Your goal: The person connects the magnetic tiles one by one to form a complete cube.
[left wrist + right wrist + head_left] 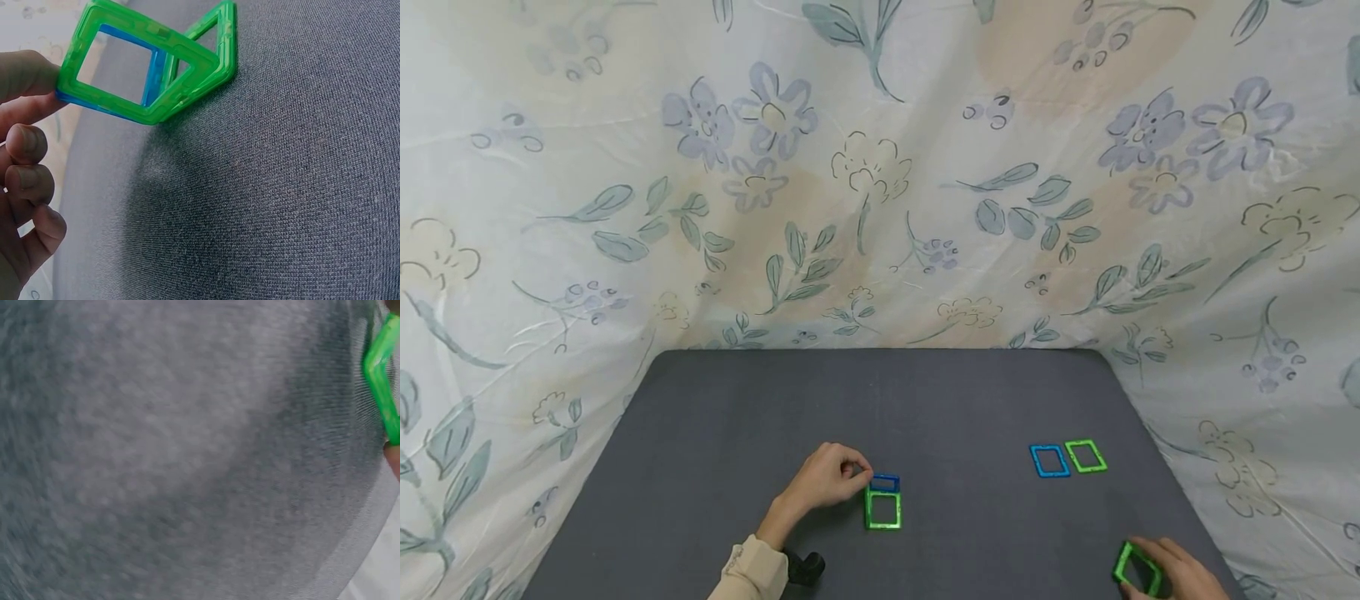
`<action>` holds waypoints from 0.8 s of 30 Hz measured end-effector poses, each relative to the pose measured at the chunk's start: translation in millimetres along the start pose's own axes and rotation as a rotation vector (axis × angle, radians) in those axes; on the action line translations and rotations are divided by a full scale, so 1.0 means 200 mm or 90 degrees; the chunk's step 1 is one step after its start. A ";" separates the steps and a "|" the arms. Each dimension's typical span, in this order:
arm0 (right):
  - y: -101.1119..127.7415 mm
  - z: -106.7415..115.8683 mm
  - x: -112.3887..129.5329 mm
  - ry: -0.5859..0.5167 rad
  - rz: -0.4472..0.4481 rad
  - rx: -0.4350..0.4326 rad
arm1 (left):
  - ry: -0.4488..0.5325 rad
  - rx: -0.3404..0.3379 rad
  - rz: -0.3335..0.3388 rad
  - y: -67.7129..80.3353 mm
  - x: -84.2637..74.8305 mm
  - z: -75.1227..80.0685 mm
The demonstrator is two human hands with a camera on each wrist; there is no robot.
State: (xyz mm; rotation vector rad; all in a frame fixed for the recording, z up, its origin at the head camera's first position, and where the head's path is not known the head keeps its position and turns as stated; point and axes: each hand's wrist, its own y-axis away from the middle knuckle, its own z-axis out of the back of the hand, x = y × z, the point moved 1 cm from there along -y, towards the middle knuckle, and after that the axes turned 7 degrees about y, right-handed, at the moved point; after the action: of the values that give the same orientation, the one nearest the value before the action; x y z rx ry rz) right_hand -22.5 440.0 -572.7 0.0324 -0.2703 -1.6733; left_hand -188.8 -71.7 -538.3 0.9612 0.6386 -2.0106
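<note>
Left of the middle of the table, my left hand (827, 479) pinches a corner of a small build of magnetic tiles between thumb and forefinger. The left wrist view shows its raised green frame tile (134, 26) tilted above the table, with a blue frame tile (152, 78) behind it. Another green tile (229, 44) joins them low at the table surface. At the lower right, my right hand (1183, 573) grips a single green frame tile (1122, 562) by its edges. Only a strip of that tile (378, 369) and fingertips show in the right wrist view.
A blue square tile (1049, 475) and a green square tile (1086, 470) lie side by side on the right of the dark grey table (737, 400). Floral cloth (880, 283) hangs behind the table and along its sides. A black strap piece (805, 569) shows by the left sleeve.
</note>
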 end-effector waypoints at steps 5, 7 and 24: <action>0.04 -0.02 0.03 -0.010 0.005 -0.156 | 0.007 0.004 0.004 0.00 0.00 0.00; 0.05 -0.03 0.04 -0.022 0.018 -0.217 | 0.009 0.002 -0.001 0.00 0.00 0.00; -0.04 0.00 0.48 -0.314 0.150 -0.269 | 0.017 0.003 0.003 0.00 0.00 0.00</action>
State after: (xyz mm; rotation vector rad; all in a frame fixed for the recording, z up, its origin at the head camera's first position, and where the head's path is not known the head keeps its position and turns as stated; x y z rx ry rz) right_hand -42.2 347.3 -561.5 -0.7094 -0.2699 -1.4532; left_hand -188.6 -71.9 -537.9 0.9928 0.6463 -1.9991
